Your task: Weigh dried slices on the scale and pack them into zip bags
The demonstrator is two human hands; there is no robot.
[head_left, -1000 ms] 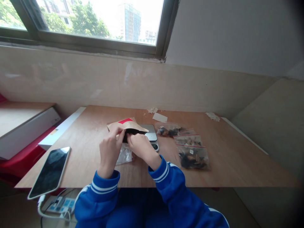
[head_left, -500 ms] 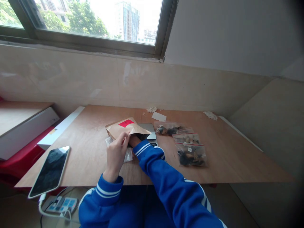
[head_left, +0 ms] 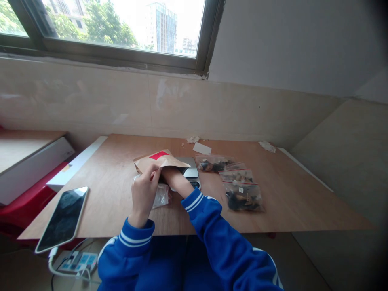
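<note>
Over the brown wooden table (head_left: pixel 287 202), the left hand (head_left: pixel 144 190) pinched the rim of a red-labelled tan paper bag (head_left: pixel 144 162), which partly covered a flat silver-topped scale (head_left: pixel 192 171). The right hand (head_left: pixel 174 178) was partly inside the bag; its openness and hold could not be told.

Our two arms, in blue sleeves (head_left: pixel 228 228) with white-striped cuffs (head_left: pixel 135 239), extend forward from the bottom of the view. Our left hand (head_left: pixel 144 186) stands nearly upright above its bare wrist (head_left: pixel 138 218), fingers curled, thumb and fingertips pinched together. Our right forearm slants forward and to the left; we see part of the right hand (head_left: pixel 176 178), palm down, its fingers hidden. Both hands are close together, the right just beside the left's fingertips.
</note>
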